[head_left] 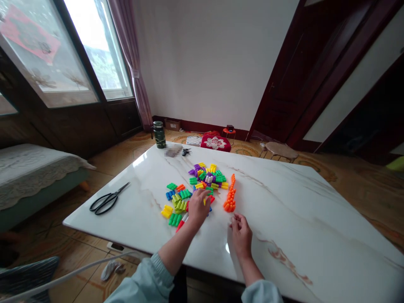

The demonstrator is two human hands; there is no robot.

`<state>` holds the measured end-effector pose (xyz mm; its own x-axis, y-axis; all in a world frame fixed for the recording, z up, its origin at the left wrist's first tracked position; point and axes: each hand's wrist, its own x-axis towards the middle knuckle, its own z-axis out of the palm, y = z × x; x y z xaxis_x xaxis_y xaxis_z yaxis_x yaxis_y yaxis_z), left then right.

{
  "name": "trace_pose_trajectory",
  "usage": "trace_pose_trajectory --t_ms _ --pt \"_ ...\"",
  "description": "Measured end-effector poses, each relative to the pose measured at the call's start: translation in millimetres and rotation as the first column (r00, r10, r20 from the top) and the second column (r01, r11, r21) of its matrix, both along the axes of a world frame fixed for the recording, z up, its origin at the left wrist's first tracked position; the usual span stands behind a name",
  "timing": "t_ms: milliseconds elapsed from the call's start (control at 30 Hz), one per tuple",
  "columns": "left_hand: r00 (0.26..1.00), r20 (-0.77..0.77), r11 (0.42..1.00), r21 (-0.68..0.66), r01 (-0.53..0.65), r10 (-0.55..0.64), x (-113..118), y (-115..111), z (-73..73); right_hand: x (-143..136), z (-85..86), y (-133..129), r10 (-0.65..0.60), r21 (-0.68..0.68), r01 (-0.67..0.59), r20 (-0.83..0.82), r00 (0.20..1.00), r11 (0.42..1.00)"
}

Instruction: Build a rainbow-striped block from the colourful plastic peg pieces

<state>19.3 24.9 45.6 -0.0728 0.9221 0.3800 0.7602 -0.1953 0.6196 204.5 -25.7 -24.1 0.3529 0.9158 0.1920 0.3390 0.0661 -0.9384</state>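
Note:
Colourful plastic pieces (180,205) in green, yellow, blue, purple and red lie in a loose pile on the white marbled table (284,210). My left hand (198,206) is over the right part of the pile, fingers curled beside a small yellow piece; whether it grips that piece is unclear. An orange assembly (230,200) of joined pieces lies right of the pile, narrow at its far end and wider near me. Just below its near end is my right hand (241,231), thumb and fingertips together; anything between them is too small to name.
Black-handled scissors (109,200) lie at the table's left. A dark green bottle (159,134), a blurred item and keys (186,152) stand or lie near the far left corner. Beyond the table are a round stool (280,150) and a red cushion (216,143).

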Motion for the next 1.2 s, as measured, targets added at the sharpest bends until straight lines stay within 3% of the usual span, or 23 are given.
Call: trace_pose_trajectory --t_ms 100,233,367,533,633,733,833,933,1067,1200 --pt "0.934 -0.327 0.958 -0.193 -0.214 0.142 -57.3 25.9 17.6 0.0 0.0 1.0 0.002 0.011 -0.002 0.027 1.000 1.000" --pt "0.900 -0.432 0.913 -0.337 -0.230 0.067 -110.0 60.1 23.7 0.0 1.8 1.4 -0.006 0.014 0.005 0.060 0.998 1.000" --pt "0.881 -0.469 0.900 -0.404 -0.161 -0.053 -121.9 78.0 13.5 0.3 1.7 1.3 -0.004 0.015 0.003 0.066 0.998 1.000" --pt "0.892 -0.451 0.916 -0.371 -0.156 -0.031 -118.3 81.4 6.9 -0.6 -0.9 2.7 -0.007 0.028 0.006 0.036 0.999 1.000" --pt "0.920 -0.391 0.947 -0.278 -0.160 0.040 -111.0 75.1 15.1 -1.6 -1.1 3.1 0.004 0.032 -0.005 0.015 1.000 0.999" --pt "0.948 -0.312 0.980 -0.166 -0.111 0.055 -88.8 57.6 23.6 -2.7 1.0 2.2 0.010 0.038 -0.009 -0.003 1.000 0.999" --pt "0.987 -0.124 0.992 -0.088 0.094 -0.105 -51.7 27.6 18.8 -3.9 4.8 0.5 0.002 0.049 -0.002 -0.004 1.000 0.999" --pt "0.946 0.089 0.943 -0.088 0.320 -0.312 -12.3 -4.1 0.3 -4.4 7.4 -1.1 -0.005 0.070 0.004 0.007 1.000 0.998" --pt "0.905 0.082 0.895 -0.135 0.426 -0.418 23.0 -22.0 -18.3 -3.8 6.8 -1.6 -0.006 0.071 0.003 0.041 0.999 0.997" --pt "0.888 0.008 0.869 -0.201 0.452 -0.460 36.0 -9.4 -13.7 -3.0 5.5 -1.1 0.010 0.066 -0.012 0.039 0.999 0.998"
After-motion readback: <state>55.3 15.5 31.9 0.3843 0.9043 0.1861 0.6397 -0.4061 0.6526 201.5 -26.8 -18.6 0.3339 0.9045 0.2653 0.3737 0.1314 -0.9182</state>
